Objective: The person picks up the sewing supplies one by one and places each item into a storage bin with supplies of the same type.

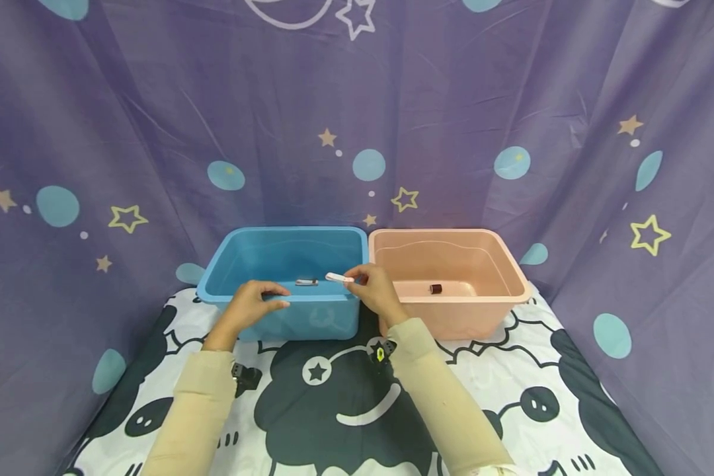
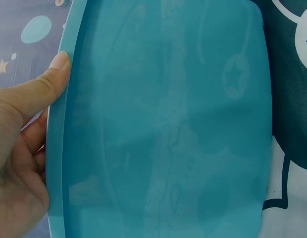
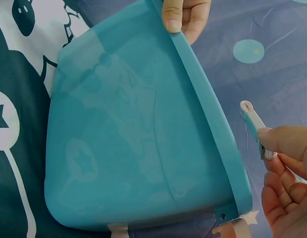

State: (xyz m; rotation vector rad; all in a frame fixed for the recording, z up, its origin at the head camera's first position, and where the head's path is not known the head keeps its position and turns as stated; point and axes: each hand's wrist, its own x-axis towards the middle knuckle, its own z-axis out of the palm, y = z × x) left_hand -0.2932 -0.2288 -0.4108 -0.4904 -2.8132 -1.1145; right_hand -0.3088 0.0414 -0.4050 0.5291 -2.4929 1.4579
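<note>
Two tubs sat side by side at centre frame: a blue tub [image 1: 285, 281] and a pink tub [image 1: 446, 277]. The left hand [image 1: 252, 304] gripped the blue tub's near rim, thumb over the edge. The right hand [image 1: 375, 287] pinched a small white stick [image 1: 339, 278] over the blue tub's right corner. Held only by one end, the stick could have slipped and dropped outside, onto the cloth [image 1: 512, 396].
</note>
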